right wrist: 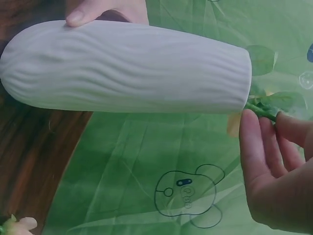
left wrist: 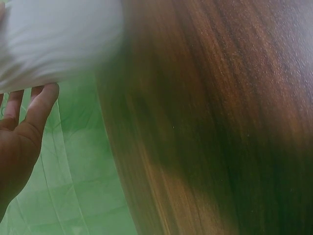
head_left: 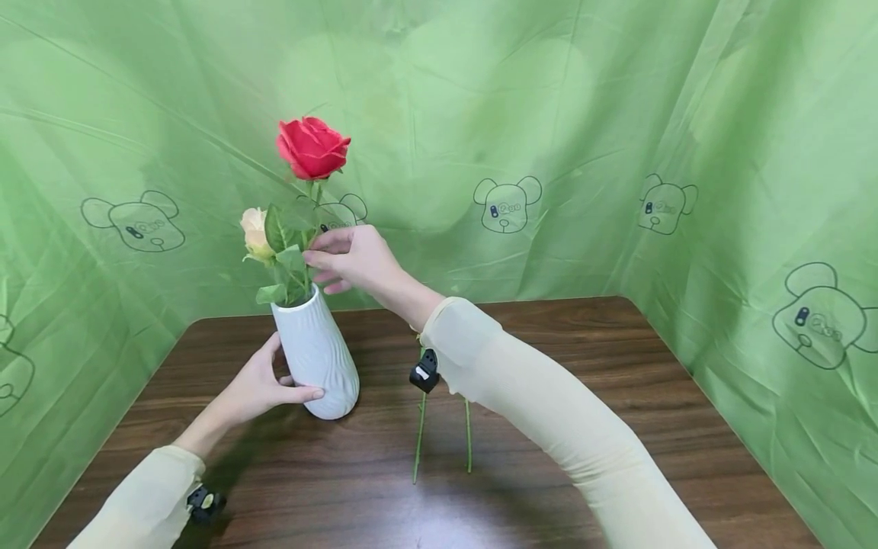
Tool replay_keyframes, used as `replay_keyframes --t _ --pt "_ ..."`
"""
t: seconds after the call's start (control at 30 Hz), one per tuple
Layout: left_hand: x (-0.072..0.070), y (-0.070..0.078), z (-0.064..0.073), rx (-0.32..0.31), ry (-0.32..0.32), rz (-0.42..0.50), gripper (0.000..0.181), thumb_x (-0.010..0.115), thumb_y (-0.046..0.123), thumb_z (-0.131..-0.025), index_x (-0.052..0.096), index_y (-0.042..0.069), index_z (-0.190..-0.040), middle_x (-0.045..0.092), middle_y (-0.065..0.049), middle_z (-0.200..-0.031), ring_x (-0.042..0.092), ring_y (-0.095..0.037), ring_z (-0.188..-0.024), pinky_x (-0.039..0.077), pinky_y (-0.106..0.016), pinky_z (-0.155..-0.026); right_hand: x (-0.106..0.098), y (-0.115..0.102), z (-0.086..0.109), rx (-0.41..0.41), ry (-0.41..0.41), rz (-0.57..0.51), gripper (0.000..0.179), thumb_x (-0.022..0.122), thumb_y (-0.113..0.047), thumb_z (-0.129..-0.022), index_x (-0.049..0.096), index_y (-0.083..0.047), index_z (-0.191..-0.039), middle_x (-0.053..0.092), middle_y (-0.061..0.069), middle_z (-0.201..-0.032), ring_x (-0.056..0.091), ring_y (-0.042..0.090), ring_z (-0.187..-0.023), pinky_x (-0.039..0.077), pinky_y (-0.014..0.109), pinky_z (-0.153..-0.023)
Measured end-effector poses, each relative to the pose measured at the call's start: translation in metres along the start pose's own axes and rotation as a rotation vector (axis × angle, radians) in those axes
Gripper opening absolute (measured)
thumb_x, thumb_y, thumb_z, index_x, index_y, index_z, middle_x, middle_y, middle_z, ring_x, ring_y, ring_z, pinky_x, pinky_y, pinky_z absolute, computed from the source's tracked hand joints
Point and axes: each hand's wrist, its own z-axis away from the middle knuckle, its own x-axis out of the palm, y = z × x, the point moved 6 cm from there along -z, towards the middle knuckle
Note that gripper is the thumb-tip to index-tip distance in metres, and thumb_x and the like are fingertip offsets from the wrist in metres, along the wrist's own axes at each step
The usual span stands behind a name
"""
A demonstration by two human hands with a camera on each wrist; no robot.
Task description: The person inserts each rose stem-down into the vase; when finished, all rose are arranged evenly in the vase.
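A white vase (head_left: 315,358) with wavy ridges leans to the left over the table in the head view. My left hand (head_left: 254,385) grips its lower side, the thumb lying across the front; the left wrist view shows fingertips (left wrist: 48,93) against the vase. At the vase mouth, my right hand (head_left: 360,263) pinches the green stem (right wrist: 261,111) of a red rose (head_left: 313,149), whose bloom stands high above. A cream rose (head_left: 255,232) leans left from the mouth, among green leaves (head_left: 276,229). The lower stems are hidden inside the vase.
Two green stems, one on the left (head_left: 419,446) and one on the right (head_left: 469,442), lie on the brown wooden table (head_left: 583,366), partly hidden under my right arm. A pale bloom (right wrist: 22,226) shows low in the right wrist view. Green cloth (head_left: 425,114) hangs around the table.
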Motion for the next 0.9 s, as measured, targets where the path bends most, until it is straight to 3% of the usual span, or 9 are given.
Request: replay_keyframes --t 0.13,0.37,0.57,0.7,0.9 --pt "0.001 0.000 0.000 0.000 -0.001 0.007 0.097 0.091 0.001 -0.074 0.033 0.014 -0.152 0.054 -0.015 -0.133 0.061 -0.023 -0.115 0.059 -0.038 -0.089 -0.001 0.005 -0.003 0.034 -0.001 -0.012 0.017 0.074 -0.005 -0.093 0.072 0.002 -0.108 0.074 0.009 -0.095 0.072 0.039 -0.090 0.063 0.037 -0.065" --pt "0.000 0.000 -0.001 0.008 -0.006 0.024 0.097 0.091 -0.001 -0.073 0.034 0.015 -0.151 0.055 -0.015 -0.133 0.062 -0.024 -0.114 0.060 -0.038 -0.088 -0.002 0.008 -0.003 0.054 -0.046 0.035 0.018 0.071 -0.003 -0.092 0.070 0.002 -0.109 0.074 0.012 -0.093 0.072 0.025 -0.077 0.063 0.038 -0.067" --pt "0.001 0.000 -0.002 0.007 -0.015 0.027 0.098 0.090 -0.001 -0.074 0.034 0.015 -0.152 0.054 -0.015 -0.134 0.061 -0.024 -0.116 0.059 -0.038 -0.088 -0.003 0.029 0.001 0.188 -0.025 -0.055 0.027 0.073 0.000 -0.091 0.068 0.001 -0.118 0.073 0.015 -0.100 0.070 0.022 -0.074 0.063 0.039 -0.069" --pt "0.000 0.000 -0.001 -0.006 -0.004 0.011 0.098 0.091 0.002 -0.074 0.033 0.015 -0.152 0.053 -0.014 -0.134 0.061 -0.022 -0.115 0.059 -0.037 -0.089 -0.011 0.041 0.008 0.241 -0.002 -0.100 0.030 0.071 -0.001 -0.094 0.064 -0.002 -0.124 0.070 0.021 -0.109 0.068 0.026 -0.077 0.063 0.040 -0.071" --pt "-0.003 0.001 0.000 -0.013 0.013 -0.012 0.096 0.091 0.002 -0.074 0.034 0.013 -0.150 0.054 -0.014 -0.133 0.062 -0.022 -0.113 0.059 -0.035 -0.089 -0.033 0.052 0.018 0.276 -0.023 -0.076 0.030 0.070 -0.005 -0.096 0.062 -0.004 -0.125 0.068 0.013 -0.103 0.070 0.036 -0.090 0.063 0.041 -0.074"
